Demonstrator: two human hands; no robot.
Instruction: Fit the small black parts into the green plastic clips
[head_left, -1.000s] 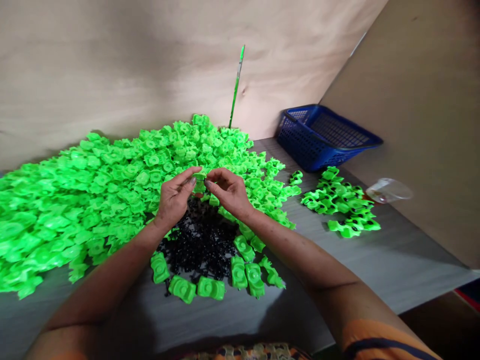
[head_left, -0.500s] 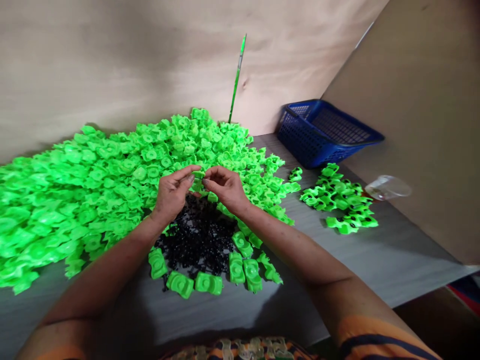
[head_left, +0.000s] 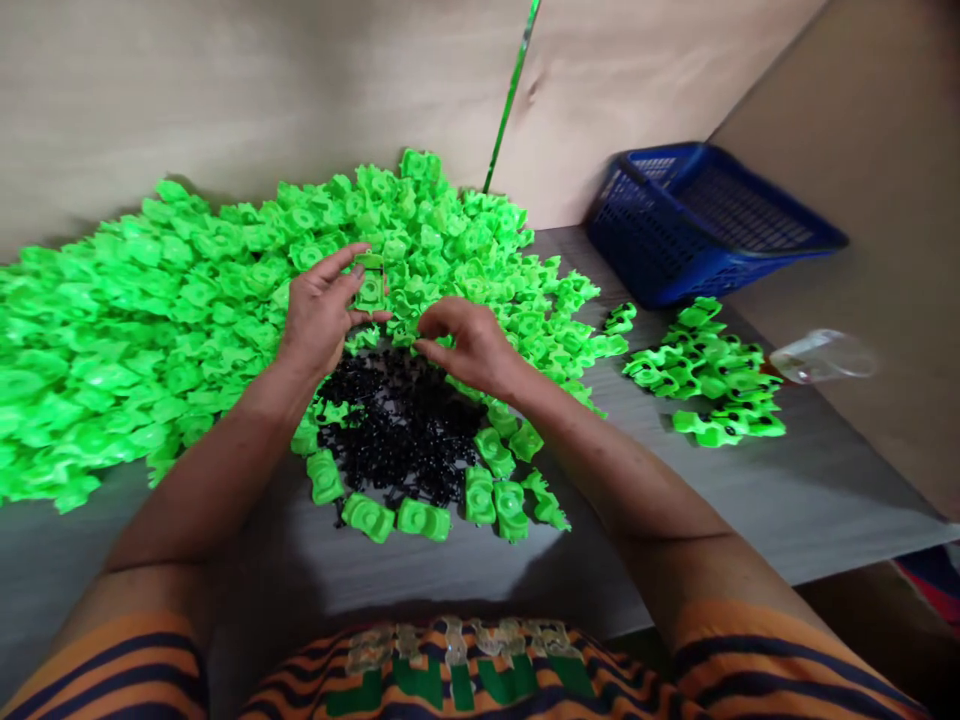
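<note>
My left hand (head_left: pixel 319 310) grips a bright green plastic toy car body (head_left: pixel 371 290) between thumb and fingers, over the back of the black pile. The car body's hollow side faces me, and a thin black axle crosses it near its top end. To its right, my right hand (head_left: pixel 469 340) is curled in a pinch, apart from the car body. Whatever its fingertips hold, if anything, is too small to make out. Below both hands lies a pile of small black axle-like parts (head_left: pixel 412 430). Several green car bodies (head_left: pixel 424 519) lie along its near edge.
A large heap of green car bodies (head_left: pixel 187 300) covers the table's left and back. At right are a smaller group of green bodies with black parts (head_left: pixel 712 370), a blue basket (head_left: pixel 652 240) and a clear plastic cup (head_left: pixel 821 357). A green strip (head_left: pixel 514 90) leans on the back wall.
My hands were close together at the car body; now they are apart. The left has turned the car body upright, and the right has drawn back toward the black pile. The view has shifted.
</note>
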